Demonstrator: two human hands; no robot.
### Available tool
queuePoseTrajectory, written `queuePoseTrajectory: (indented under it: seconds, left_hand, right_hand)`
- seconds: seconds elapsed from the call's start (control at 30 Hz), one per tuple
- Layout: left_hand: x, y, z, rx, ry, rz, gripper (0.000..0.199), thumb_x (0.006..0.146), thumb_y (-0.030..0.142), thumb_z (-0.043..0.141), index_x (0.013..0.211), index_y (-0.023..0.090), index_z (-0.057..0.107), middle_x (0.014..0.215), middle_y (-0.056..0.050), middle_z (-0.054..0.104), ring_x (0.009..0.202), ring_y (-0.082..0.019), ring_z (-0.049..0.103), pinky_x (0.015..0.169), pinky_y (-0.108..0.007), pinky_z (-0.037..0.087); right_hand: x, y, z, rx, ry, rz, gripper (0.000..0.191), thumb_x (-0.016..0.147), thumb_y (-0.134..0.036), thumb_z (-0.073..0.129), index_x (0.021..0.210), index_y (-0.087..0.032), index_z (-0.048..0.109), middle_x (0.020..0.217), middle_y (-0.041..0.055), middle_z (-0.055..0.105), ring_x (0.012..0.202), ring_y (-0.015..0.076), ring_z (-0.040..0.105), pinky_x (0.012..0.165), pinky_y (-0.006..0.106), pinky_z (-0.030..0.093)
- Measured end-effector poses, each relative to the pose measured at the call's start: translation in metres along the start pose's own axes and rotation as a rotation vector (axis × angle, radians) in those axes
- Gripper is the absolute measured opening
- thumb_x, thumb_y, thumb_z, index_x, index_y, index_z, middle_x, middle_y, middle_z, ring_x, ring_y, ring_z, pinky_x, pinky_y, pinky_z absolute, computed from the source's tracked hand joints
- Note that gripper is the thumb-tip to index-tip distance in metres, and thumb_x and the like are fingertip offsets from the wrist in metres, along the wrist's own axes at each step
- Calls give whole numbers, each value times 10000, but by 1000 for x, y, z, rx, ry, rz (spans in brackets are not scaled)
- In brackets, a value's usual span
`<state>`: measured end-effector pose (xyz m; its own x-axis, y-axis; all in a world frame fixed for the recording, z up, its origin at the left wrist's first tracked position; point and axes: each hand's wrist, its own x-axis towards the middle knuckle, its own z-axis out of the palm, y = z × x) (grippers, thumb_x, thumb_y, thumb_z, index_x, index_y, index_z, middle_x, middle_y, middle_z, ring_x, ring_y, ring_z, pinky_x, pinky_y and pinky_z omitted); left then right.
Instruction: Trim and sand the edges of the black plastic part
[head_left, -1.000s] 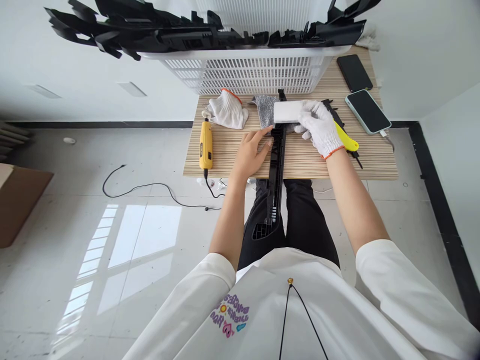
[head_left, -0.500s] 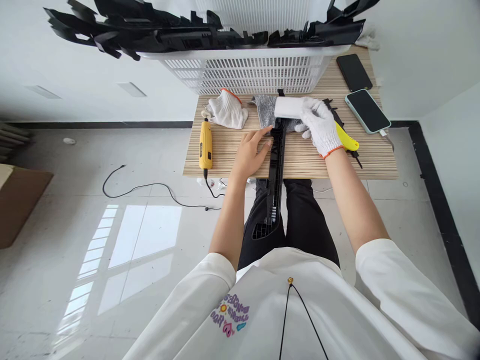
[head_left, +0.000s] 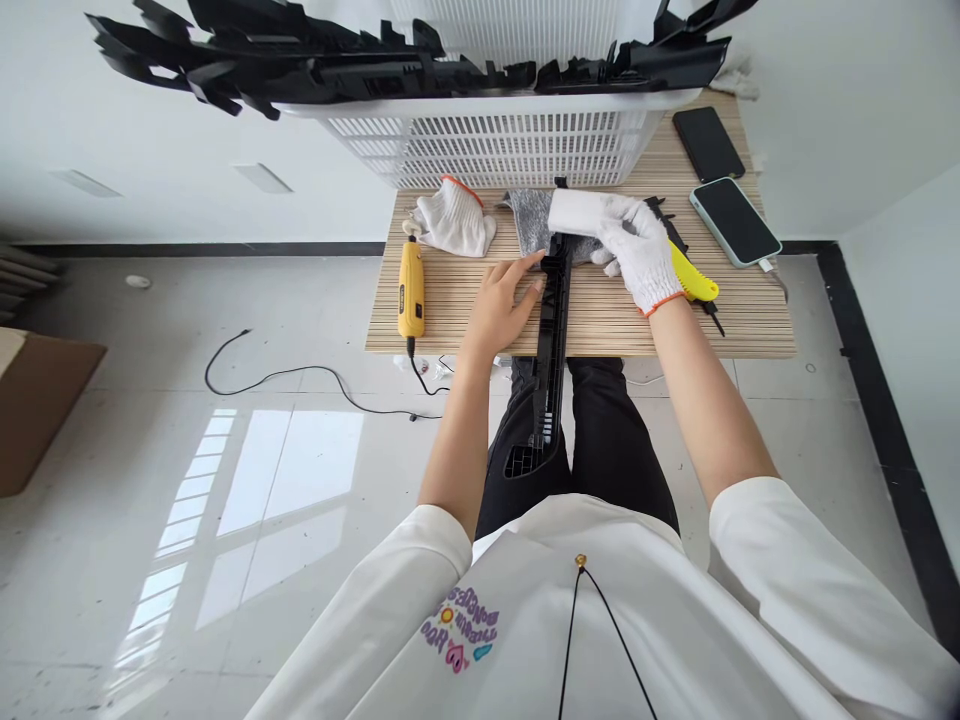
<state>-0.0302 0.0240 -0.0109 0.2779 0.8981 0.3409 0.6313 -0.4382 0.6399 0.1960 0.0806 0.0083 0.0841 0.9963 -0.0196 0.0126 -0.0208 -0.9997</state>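
A long black plastic strip (head_left: 553, 320) runs from the table down over my legs, its lower end a gridded, wider piece. My left hand (head_left: 499, 308), bare, lies at its left side, fingers apart and tips touching its edge. In a white glove with an orange cuff, my right hand (head_left: 641, 250) grips a white rectangular block (head_left: 576, 213), held across the strip near its far end. What the block is made of I cannot tell. Beneath it lies a grey cloth (head_left: 531, 218). Close to the gloved hand is a yellow-handled tool (head_left: 696, 277), partly covered.
A white basket (head_left: 517, 140) heaped with black plastic parts (head_left: 420, 75) stands at the table's back. On the left lie a white glove (head_left: 456, 220) and a corded yellow rotary tool (head_left: 411, 290). Two phones (head_left: 735, 222) and a black caliper-like tool (head_left: 667, 222) are at right.
The right hand and the white block have shifted very slightly to the left. The left hand and the black strip look the same.
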Motion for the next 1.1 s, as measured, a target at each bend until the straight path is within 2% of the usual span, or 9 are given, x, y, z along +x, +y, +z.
queuePoseTrajectory:
  seconds: [0.17,0.3,0.4,0.6,0.73,0.8,0.87,0.97,1.1]
  left_hand:
    - [0,-1,0,-2,0,3,438,994,346,496,1420,252,528,1287,-88,627,1212,-260,532,1104,-431,405]
    - [0,0,0,-3,-1,5,440,1000,384,480,1420,261,524,1287,-86,628,1208,-260,533,1098,-440,409]
    - [0,0,0,-4,1,6,446,1002,396,480,1419,247,526,1286,-95,627,1210,-259,532,1100,-434,407]
    - [0,-1,0,-4,4,9,455,1005,451,458,1420,277,520,1290,-93,626,1211,-267,533,1103,-460,404]
    - [0,-1,1,-4,-1,9,455,1005,455,450,1418,275,522,1291,-90,625,1213,-266,535,1111,-466,400]
    - [0,-2,1,-2,-3,6,457,1004,455,453,1418,275,521,1293,-89,624,1219,-266,532,1114,-464,397]
    - [0,-2,1,-2,-5,7,462,1005,459,451,1422,273,517,1299,-92,620,1224,-265,531,1118,-463,393]
    - [0,-2,1,-1,-3,13,460,1006,452,454,1423,269,516,1297,-95,619,1220,-262,533,1118,-458,390]
    - [0,-1,1,-1,3,10,454,1001,437,467,1419,268,523,1282,-96,626,1207,-263,537,1103,-453,404]
  right_hand:
    - [2,2,0,0,-30,24,215,808,-306,753,979,-258,633,806,-32,729,534,80,643,366,147,401]
    - [4,5,0,47,58,-27,270,835,-270,696,1094,-287,619,860,-42,734,553,77,654,384,148,428]
    - [3,5,0,42,-23,-45,316,812,-233,691,1116,-293,632,877,-41,734,557,79,650,377,152,423]
    - [-1,2,2,-49,-96,-32,284,753,-97,689,974,-268,640,816,-48,714,630,93,655,414,155,440]
    - [-2,0,3,-54,-39,-28,321,834,-134,643,1113,-291,619,907,-46,728,632,79,651,430,154,444]
    - [-2,-1,3,-57,-90,-30,355,842,-151,647,1164,-294,616,964,-36,735,634,75,648,435,153,450]
    - [-2,-2,2,-82,-139,-25,367,826,-156,669,1166,-288,631,974,-25,739,628,79,646,431,155,454]
    - [-1,-1,2,-69,-83,-20,364,821,-174,685,1162,-291,634,958,-23,740,631,88,656,419,155,454]
    - [-1,-1,4,-68,-111,0,292,799,-160,707,1061,-277,656,827,-34,728,594,87,643,406,148,449]
